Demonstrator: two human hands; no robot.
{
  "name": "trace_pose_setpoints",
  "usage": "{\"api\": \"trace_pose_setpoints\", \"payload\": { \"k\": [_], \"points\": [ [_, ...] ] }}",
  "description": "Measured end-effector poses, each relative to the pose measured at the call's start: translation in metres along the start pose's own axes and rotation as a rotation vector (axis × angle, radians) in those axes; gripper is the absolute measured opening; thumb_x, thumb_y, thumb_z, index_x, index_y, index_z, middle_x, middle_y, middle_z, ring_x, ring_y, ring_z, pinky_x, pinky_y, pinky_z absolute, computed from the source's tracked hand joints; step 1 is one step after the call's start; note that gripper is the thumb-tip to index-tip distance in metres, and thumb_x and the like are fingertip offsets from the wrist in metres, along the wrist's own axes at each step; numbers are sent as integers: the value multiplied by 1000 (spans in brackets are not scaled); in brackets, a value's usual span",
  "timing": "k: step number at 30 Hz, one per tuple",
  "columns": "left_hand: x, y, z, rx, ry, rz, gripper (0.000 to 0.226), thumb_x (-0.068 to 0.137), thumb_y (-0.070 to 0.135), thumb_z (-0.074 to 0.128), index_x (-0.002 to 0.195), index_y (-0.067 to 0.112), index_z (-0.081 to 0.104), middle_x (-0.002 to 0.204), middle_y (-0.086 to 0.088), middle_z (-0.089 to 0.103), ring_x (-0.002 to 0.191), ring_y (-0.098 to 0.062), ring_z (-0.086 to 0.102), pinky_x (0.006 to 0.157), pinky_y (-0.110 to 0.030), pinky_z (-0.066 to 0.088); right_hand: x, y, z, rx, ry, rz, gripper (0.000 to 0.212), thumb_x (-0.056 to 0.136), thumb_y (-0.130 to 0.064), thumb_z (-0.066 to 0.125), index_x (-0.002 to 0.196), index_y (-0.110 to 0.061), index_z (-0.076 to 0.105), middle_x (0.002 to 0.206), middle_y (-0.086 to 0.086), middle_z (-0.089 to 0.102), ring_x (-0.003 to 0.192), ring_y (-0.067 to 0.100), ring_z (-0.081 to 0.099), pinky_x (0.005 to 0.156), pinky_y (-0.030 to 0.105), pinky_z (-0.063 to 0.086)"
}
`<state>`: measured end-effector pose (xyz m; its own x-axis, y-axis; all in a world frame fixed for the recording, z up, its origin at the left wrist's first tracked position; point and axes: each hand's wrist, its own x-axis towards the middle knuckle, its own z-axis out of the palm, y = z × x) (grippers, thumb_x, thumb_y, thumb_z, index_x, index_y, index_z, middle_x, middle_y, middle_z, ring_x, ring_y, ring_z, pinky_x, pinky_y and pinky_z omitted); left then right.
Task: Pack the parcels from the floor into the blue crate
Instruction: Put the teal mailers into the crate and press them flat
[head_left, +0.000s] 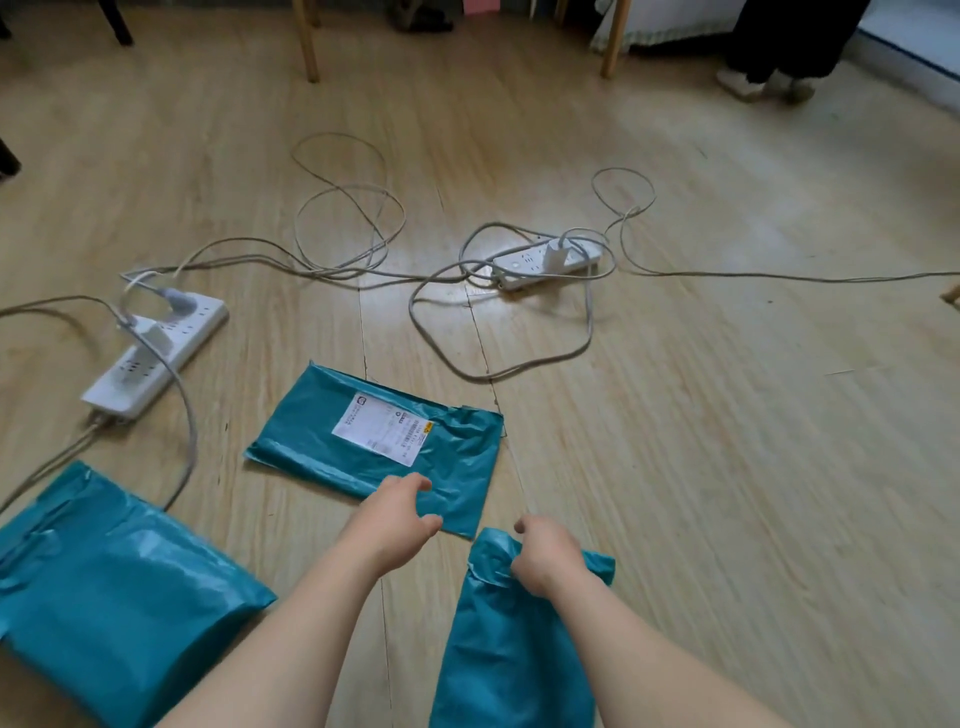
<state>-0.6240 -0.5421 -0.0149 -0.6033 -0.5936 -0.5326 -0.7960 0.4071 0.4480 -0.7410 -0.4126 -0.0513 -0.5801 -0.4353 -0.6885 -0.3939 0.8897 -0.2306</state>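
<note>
Indoors, on a pale wood-plank floor (701, 467), a person reaches forward with both bare arms among three teal plastic mailers. The right hand (545, 558) has its fingers curled tight round the bunched upper end of the gripped parcel (514, 654), whose body runs down to the bottom edge of the view (whether it is clear of the boards cannot be told).

The left hand (395, 512) is just beside it, half curled, with fingers and thumb over the near edge of the labelled parcel (322, 436). It cannot be told whether this hand has hold of the plastic or only hovers over it. That parcel lies flat at the centre of the floor, its white shipping label (384, 428) facing up.

The third parcel (114, 597), plumper and creased, lies flat at lower left, apart from both hands.

Beyond the mailers are two white power strips. The near power strip (156, 353) sits at left with plugs in it, and the far power strip (545, 260) sits mid-floor. Loose grey cables (343, 218) loop between and around them, and one runs past the third parcel's far corner.

At the top of the frame are wooden furniture legs (307, 47) and, at upper right, the dark trousers and pale shoes of a second person (779, 47).
</note>
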Motion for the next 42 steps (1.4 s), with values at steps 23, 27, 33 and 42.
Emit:
{"api": "trace_pose_setpoints", "payload": {
  "k": [23,27,33,42],
  "points": [
    [-19,16,-29,-861,-256,-10,79,66,38,80,135,29,42,132,10,52,114,-13,55,84,-25,39,-30,-41,-103,1609,-276,-167,28,85,-15,33,65,-5,50,73,15,68,59,24,63,57,22,52],
    [-28,12,-34,-933,-334,-24,43,79,19,73,119,17,59,105,0,73,95,-14,68,70,-25,48,-38,-41,-104,1686,-398,-233,54,91,-22,36,42,-11,56,52,8,62,41,17,58,44,16,46],
    [-21,5,-40,-1350,178,-281,13,83,11,70,93,10,62,85,-5,68,71,-19,63,58,-28,48,-17,-42,-77,1542,-286,-91,48,91,-54,46,113,-13,58,95,9,61,90,25,57,80,36,46],
    [-1,-28,-45,-1622,312,-405,40,80,15,72,118,9,61,104,-11,71,82,-26,68,63,-34,54,-18,-61,-41,961,-228,-185,18,82,3,64,86,-14,68,94,7,74,82,24,69,78,37,56]
  ]
}}
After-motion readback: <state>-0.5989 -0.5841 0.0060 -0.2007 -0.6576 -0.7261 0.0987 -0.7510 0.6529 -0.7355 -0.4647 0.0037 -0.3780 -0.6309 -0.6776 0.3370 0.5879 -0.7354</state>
